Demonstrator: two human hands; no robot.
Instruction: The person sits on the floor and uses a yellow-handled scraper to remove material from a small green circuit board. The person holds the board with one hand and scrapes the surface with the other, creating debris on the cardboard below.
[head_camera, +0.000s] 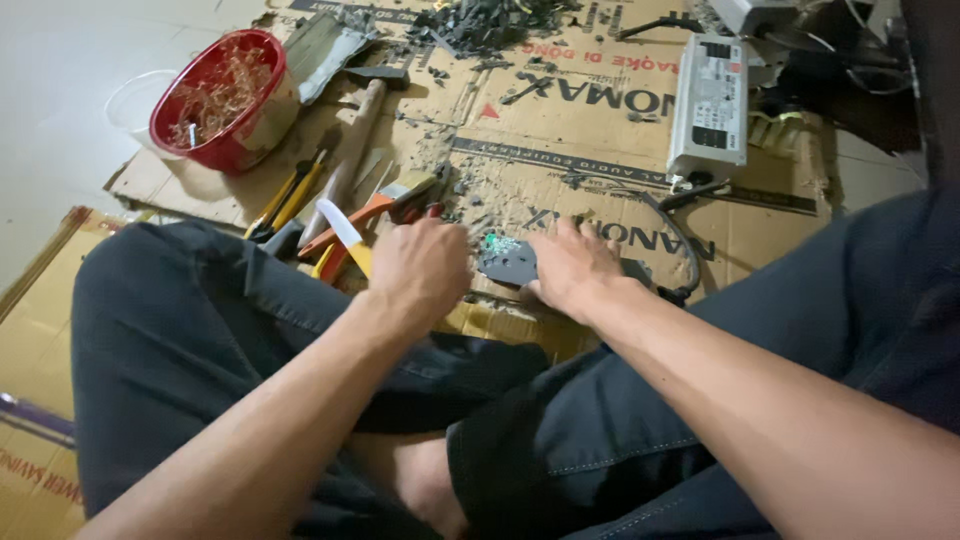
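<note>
dark circuit board (508, 262) sits flat on the cardboard sheet (600, 190) just past the knees, pinned under the right hand (572, 268), fingers spread flat over its right end, probably to stop it sliding. left hand (420, 268) is clenched just left of the board, gripping an orange-handled tool (345, 232) by the look of it.

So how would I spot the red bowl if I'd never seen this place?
Start at the flattened cardboard spread over the floor and go to its far left corner, beyond the left hand and the scattered tools. There stands the red bowl, round and filled with a tangle of thin coppery wire. Nothing else nearby is bright red or round.
</note>
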